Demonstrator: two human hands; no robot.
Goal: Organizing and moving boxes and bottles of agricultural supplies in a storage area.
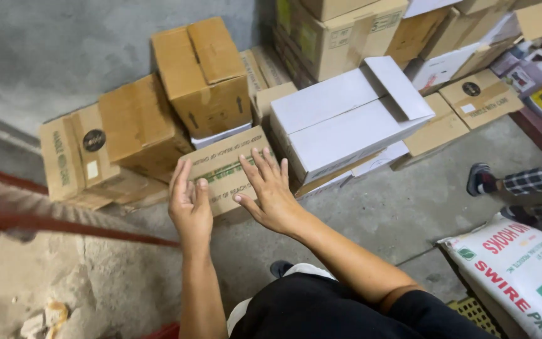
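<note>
Head view: left hand [189,204] and right hand [271,188], fingers spread and holding nothing, hover before the printed carton [224,168] at 12 o'clock, not yet gripped, white box [346,119] untouched at 1 o'clock.

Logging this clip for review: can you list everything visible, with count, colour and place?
Brown cartons: many, exact count unclear, piled along the wall from left to top right.
White carton: one, flap open, centre of the pile.
Small printed carton: one, tan, on the floor just beyond both hands.
White sack: one, red and green print, lower right.
Another person's legs: checked trousers, dark shoe, right edge.
Red rail: one, lower left.
Concrete floor: grey.
Left hand: open, empty.
Right hand: open, empty.
</note>
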